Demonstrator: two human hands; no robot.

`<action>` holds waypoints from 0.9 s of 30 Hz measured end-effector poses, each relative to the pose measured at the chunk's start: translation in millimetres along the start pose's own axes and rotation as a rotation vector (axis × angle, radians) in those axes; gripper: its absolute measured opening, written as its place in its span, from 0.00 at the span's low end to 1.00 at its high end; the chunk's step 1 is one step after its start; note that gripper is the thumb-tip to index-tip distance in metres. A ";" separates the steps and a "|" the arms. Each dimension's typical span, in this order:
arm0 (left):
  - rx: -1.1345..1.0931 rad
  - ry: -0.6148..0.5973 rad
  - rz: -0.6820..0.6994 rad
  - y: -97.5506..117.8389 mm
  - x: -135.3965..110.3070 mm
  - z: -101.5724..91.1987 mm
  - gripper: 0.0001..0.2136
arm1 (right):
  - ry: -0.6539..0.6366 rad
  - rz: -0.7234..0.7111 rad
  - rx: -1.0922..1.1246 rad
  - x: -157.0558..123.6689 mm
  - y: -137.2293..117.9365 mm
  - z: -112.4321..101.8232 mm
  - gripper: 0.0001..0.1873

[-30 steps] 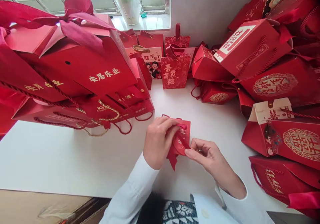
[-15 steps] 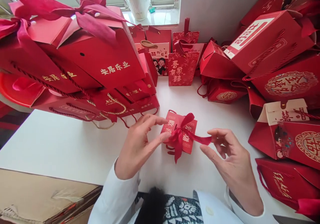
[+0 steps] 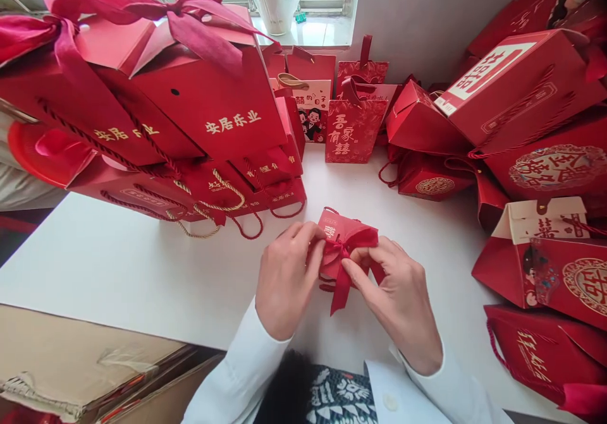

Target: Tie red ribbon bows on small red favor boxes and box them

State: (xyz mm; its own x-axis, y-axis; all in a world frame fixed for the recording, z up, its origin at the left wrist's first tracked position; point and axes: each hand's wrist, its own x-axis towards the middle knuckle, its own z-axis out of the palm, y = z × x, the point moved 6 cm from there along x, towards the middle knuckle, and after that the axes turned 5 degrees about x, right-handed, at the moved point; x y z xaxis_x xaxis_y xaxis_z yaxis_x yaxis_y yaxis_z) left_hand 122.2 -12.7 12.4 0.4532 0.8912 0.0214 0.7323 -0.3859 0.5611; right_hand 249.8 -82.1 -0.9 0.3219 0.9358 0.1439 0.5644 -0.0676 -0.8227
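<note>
The left hand [image 3: 287,280] and right hand [image 3: 396,304] are curled close together, their fingertips pinching a red satin ribbon [image 3: 342,288] knotted around a small red paper gift box [image 3: 337,229]. The box sits between them, over the middle of the white desk [image 3: 142,272]. Large red paper gift bags with twisted rope handles [image 3: 190,114] stand beyond it, near the desk's far edge.

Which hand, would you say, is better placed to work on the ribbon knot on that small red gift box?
Probably the right hand: its fingers rest at the knot of the red satin ribbon on the small red paper gift box, while the left hand sits at the box's edge, beside the knot.
</note>
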 end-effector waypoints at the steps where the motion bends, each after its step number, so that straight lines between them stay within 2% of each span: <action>1: -0.014 -0.006 -0.006 -0.8 2.9 0.0 0.07 | -0.016 0.024 0.067 1.9 2.1 -0.7 0.09; 5: -0.033 -0.037 -0.034 -1.6 17.0 2.6 0.07 | -0.092 0.087 0.214 7.9 6.6 -2.3 0.10; 10: 0.031 -0.035 -0.144 -3.5 36.8 7.8 0.07 | -0.070 0.073 0.137 9.1 2.8 -2.3 0.10; 15: 0.086 -0.104 -0.164 -4.2 43.6 8.9 0.09 | -0.066 0.052 0.120 7.4 0.3 -2.0 0.10; 18: -0.017 -0.141 -0.035 -4.3 38.6 -0.5 0.07 | -0.094 0.056 0.161 7.3 0.8 -3.4 0.10; 21: -0.115 -0.077 0.252 -0.3 26.7 -19.9 0.08 | -0.116 0.070 0.196 7.1 2.4 -4.6 0.08; 23: -0.104 -0.053 0.422 1.2 16.0 -26.9 0.07 | -0.118 0.088 0.205 7.0 4.2 -5.0 0.07; 25: -0.049 -0.046 0.507 0.2 7.9 -25.4 0.07 | -0.121 0.100 0.214 6.9 6.0 -4.9 0.08; 27: 0.015 -0.030 0.518 -1.9 4.6 -18.5 0.06 | -0.133 0.103 0.223 7.0 7.2 -4.0 0.09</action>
State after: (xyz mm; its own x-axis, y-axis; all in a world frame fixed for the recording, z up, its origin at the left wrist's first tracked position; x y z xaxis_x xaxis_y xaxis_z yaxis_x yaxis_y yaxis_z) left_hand 113.5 -3.5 26.7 0.7727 0.5748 0.2692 0.4149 -0.7783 0.4713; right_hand 259.2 -77.4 -3.6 0.2584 0.9660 -0.0081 0.3476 -0.1008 -0.9322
